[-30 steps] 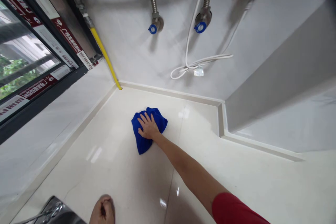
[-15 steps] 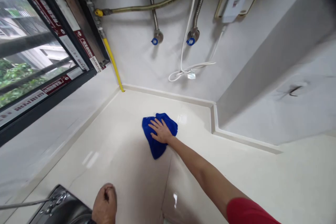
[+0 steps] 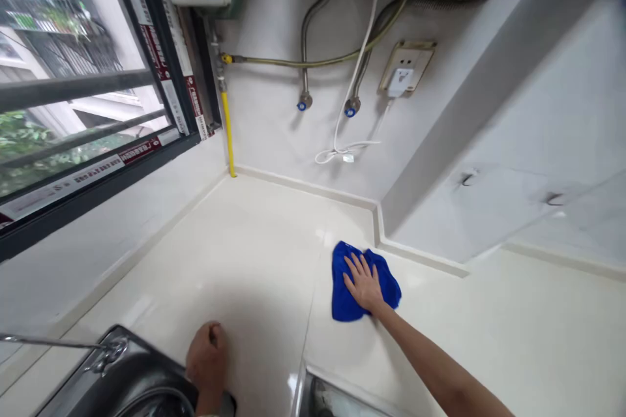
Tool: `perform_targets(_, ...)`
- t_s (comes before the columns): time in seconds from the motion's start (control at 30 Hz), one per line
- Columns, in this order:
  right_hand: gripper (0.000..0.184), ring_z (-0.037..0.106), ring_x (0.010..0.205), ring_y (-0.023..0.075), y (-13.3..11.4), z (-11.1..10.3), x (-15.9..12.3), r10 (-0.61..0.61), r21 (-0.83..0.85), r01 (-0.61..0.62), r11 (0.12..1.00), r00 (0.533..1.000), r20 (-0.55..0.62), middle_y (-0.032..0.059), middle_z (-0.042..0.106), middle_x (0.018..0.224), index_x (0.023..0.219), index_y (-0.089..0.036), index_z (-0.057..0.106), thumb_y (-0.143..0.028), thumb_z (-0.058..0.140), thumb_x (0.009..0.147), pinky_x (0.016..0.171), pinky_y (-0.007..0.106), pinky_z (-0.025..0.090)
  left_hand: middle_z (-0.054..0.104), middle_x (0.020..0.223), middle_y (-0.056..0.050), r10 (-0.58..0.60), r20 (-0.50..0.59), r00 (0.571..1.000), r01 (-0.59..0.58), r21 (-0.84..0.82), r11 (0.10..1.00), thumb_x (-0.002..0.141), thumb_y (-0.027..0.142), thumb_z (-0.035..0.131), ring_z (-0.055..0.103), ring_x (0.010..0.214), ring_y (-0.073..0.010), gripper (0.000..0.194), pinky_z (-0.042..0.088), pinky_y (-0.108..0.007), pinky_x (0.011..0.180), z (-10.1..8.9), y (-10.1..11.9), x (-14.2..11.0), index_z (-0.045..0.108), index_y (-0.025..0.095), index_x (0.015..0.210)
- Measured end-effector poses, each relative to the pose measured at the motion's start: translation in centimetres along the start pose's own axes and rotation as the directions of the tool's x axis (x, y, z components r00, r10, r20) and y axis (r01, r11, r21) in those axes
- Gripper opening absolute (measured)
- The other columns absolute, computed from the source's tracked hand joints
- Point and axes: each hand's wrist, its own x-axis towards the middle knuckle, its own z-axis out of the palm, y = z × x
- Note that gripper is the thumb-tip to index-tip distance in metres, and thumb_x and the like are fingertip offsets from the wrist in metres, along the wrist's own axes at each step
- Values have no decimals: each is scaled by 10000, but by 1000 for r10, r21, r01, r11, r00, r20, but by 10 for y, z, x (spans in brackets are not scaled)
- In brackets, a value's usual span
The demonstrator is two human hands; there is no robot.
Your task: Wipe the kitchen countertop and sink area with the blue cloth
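My right hand (image 3: 362, 283) lies flat with fingers spread on a blue cloth (image 3: 345, 303), pressing it against the cream countertop (image 3: 254, 228). The cloth is spread out and a little wrinkled, close to the raised edge at the wall corner. Lower left, my left hand (image 3: 208, 355) is curled into a fist over the counter, beside the steel sink (image 3: 141, 371). I see nothing in that fist.
A metal faucet (image 3: 105, 348) stands at the sink's corner. An opening with a metal rim (image 3: 306, 391) cuts the counter at the bottom. On the wall are a yellow pipe (image 3: 228, 137), hoses with blue-capped valves (image 3: 351, 107), a socket (image 3: 408, 65) and a tied white cable (image 3: 335, 155).
My right hand has slid the blue cloth rightward along the counter, towards the wall corner. My left fist stays near the sink. The view has shifted, showing more wall and the opening below.
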Motion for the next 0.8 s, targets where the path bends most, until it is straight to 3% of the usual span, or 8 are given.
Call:
perform_targets(0.23, 660, 111, 1564, 318, 46, 17, -120, 70, -68, -69, 995, 998, 0, -7, 241, 1669, 1562, -326, 388, -529, 192, 965, 1201, 710, 91, 741, 926, -115, 53, -75, 996, -56, -44, 997, 900, 356, 371, 648, 843, -238, 392, 448, -355, 793, 4, -6, -4, 706, 166, 970)
perform_targets(0.4, 745, 136, 1554, 353, 55, 32, -157, 265, 28, -265, 964, 964, -28, -1, 223, 1675, 1577, -379, 335, -627, 127, 906, 1144, 774, 149, 735, 891, -92, 88, -74, 993, -93, -72, 993, 900, 318, 392, 642, 833, -218, 350, 444, -341, 803, 5, -8, -6, 707, 172, 944)
perform_targets(0.57, 762, 158, 1541, 399, 16, 36, -124, 284, -13, -285, 958, 958, -34, 55, 280, 1654, 1562, -311, 391, -567, 103, 905, 1109, 794, 170, 742, 929, -88, 64, -73, 995, -70, -84, 994, 910, 336, 395, 655, 875, -224, 347, 454, -346, 829, 6, -9, -8, 702, 178, 947)
perform_targets(0.8, 664, 158, 1527, 411, -39, 22, -4, 300, -12, -300, 954, 954, -10, 85, 262, 1659, 1581, -271, 353, -486, 201, 971, 1099, 775, 203, 742, 956, -96, 39, -62, 997, -46, -102, 994, 907, 390, 364, 675, 913, -247, 387, 485, -385, 879, 5, -10, -8, 693, 188, 936)
